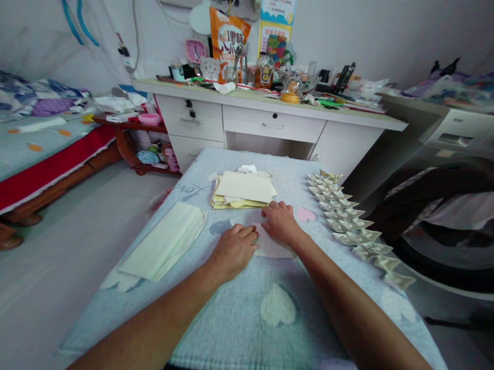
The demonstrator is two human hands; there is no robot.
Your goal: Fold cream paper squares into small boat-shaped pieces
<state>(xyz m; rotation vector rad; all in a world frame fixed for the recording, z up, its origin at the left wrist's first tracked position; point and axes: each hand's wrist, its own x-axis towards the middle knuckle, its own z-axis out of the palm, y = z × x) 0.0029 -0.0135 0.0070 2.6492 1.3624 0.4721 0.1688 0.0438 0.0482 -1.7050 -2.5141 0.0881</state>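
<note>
A pale sheet of paper (272,249) lies on the cloth-covered table, partly hidden beneath my hands. My left hand (234,249) is closed at the sheet's left edge, fingertips pressed together on it. Over the upper part of the same sheet, my right hand (282,224) has its fingers curled, closed on the paper. Just beyond the hands sits a stack of cream and yellow paper (245,186). To the left lies a pile of long pale green sheets (164,239). Folded paper pieces (351,225), pointed at their ends, stand in a row along the right side.
The table wears a light blue cloth (221,324) with heart patterns. Behind it stands a white desk (269,118) crowded with a jar, an orange bag and clutter. A bed (37,145) is at left, a washing machine (453,176) at right.
</note>
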